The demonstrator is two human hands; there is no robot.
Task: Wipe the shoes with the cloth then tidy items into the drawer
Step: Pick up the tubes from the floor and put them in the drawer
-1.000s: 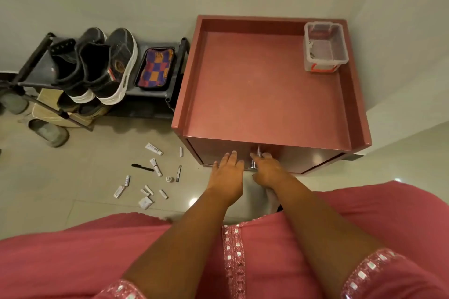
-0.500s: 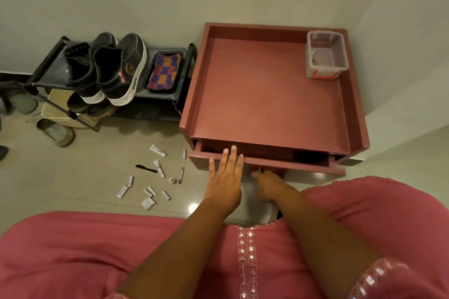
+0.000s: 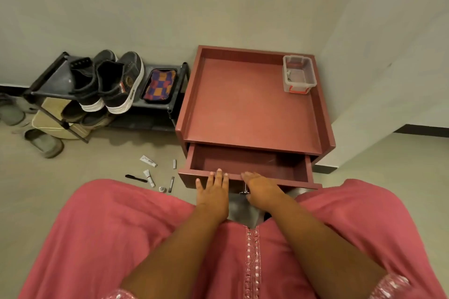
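A red cabinet stands against the wall with its drawer pulled out; the drawer's inside looks bare. My left hand rests with straight fingers on the drawer's front edge. My right hand holds the drawer front beside it, fingers over the top edge and thumb by the metal handle. A pair of dark high-top shoes with white soles stands on a black rack. The checked cloth lies in a black tray next to them. Several small tubes and sticks lie on the floor left of the drawer.
A clear plastic box with a red latch stands on the cabinet top's far right corner. Grey slippers lie on the floor at the left, with more footwear under the rack. My pink-clad knees fill the bottom of the view.
The drawer has come out from shut to well open, drawn by my right hand. My left hand moved back with its front edge. The camera pulled back from the cabinet.
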